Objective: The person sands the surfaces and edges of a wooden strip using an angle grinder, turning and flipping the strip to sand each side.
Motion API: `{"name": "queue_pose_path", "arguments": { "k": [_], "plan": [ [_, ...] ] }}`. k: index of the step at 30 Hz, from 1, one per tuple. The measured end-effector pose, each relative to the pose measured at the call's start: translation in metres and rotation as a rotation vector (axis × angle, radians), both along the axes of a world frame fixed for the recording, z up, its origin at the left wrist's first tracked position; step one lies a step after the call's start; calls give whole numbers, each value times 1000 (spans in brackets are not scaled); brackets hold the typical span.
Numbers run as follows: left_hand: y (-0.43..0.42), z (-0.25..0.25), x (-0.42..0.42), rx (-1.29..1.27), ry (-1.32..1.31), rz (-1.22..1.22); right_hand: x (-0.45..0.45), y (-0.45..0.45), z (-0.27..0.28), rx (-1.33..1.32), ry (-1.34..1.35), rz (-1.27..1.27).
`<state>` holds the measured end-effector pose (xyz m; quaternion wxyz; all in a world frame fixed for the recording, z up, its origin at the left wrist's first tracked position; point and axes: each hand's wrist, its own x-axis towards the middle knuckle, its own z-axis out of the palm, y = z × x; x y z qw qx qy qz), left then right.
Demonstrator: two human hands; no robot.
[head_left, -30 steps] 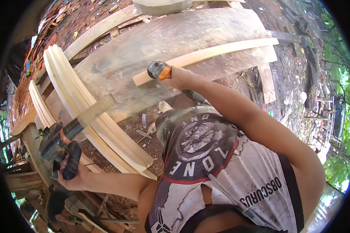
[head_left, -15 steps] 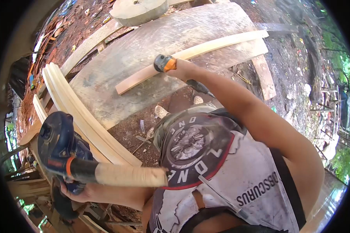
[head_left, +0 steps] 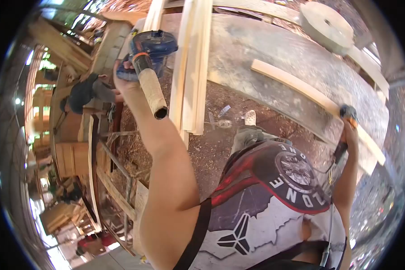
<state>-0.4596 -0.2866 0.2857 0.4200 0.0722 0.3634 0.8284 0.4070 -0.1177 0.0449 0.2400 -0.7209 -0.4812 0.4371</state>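
In my left hand (head_left: pixel 129 75) is a blue handheld blower (head_left: pixel 155 44), raised to the left. Its black nozzle, with an orange ring, is wrapped in a tan sleeve, and the open end points down. Fingers are wrapped round the blower's handle, partly hidden by the body. Off to the right, my right hand (head_left: pixel 350 130) grips a black-and-orange angle grinder (head_left: pixel 348 112). The grinder's head rests on a long pale wooden strip (head_left: pixel 297 89) lying on the worn board tabletop (head_left: pixel 265 54); its disc is hidden.
Several long wooden strips (head_left: pixel 192 67) stand beside the blower. A round slab (head_left: pixel 327 28) with a central hole lies at the far right. A second person (head_left: pixel 85 93) is bent over at the left, near wooden furniture (head_left: pixel 72 159). Sawdust covers the ground (head_left: pixel 144 112).
My view has swung left, so the table and strips appear turned and the other person shows. The blower now sits higher in view, its nozzle pointing down. The grinder is still on the strip.
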Motion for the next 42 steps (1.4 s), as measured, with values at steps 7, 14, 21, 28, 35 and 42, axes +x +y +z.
{"name": "queue_pose_path", "arguments": {
  "k": [7,14,21,28,35,42],
  "plan": [
    [26,-13,26,133,-94,-583,24,-4,-4,-97,106,25],
    [37,22,86,-277,287,-232,-27,8,11,-83,76,0],
    [9,29,3,-376,371,232,-45,-2,10,-33,43,-111],
    [41,-39,-100,-272,308,324,-155,2,-11,26,-13,32],
    [132,-22,-11,-373,605,827,-308,22,31,-51,200,278],
    [159,-57,-76,-465,810,733,-369,28,45,-69,201,388]
  ]
}}
